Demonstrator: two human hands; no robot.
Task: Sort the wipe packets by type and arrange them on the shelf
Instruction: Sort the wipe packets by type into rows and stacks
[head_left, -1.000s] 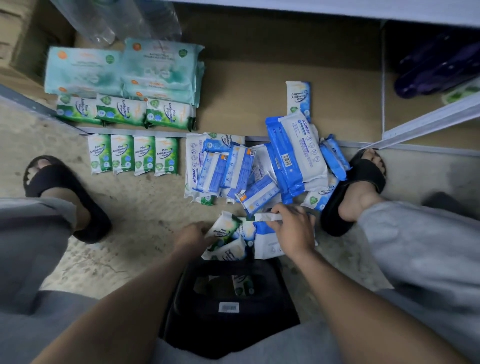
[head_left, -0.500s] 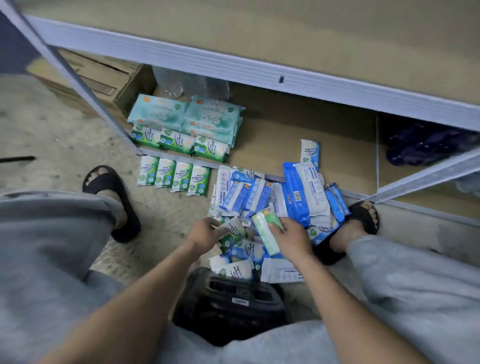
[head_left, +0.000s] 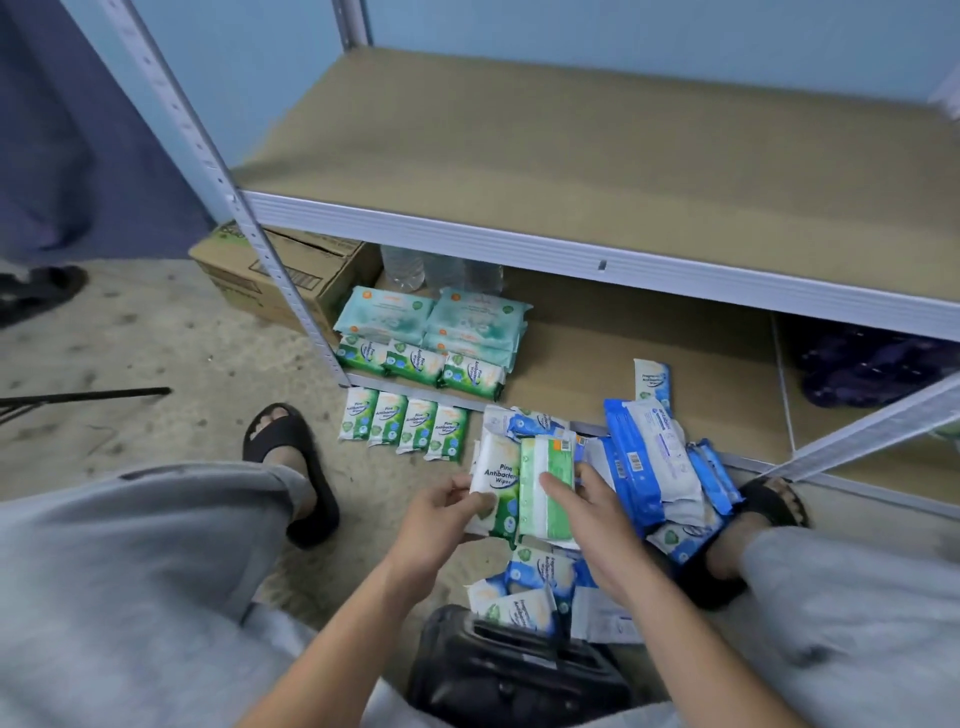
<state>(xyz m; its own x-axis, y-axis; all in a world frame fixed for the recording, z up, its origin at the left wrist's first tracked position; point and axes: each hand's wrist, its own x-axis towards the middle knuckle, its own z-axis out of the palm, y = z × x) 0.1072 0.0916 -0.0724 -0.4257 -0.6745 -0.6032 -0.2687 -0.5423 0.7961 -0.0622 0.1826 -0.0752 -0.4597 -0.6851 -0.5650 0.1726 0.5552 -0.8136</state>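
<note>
Green rows (head_left: 418, 361) seem sorted, the blue pile (head_left: 649, 467) at right waits unsorted; left hand (head_left: 436, 525) and right hand (head_left: 597, 525) each grip a green packet (head_left: 545, 488).

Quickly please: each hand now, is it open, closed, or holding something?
Left hand: holds the pine wipes packet.
Right hand: holds the green packet.

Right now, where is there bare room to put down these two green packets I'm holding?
The upper shelf board shows bare. On the lower shelf board, a bare strip lies between the green stacks and the lone blue packet. The floor is open left of the four-packet row, toward the left sandal. It is crowded by the blue pile near your right hand.
</note>
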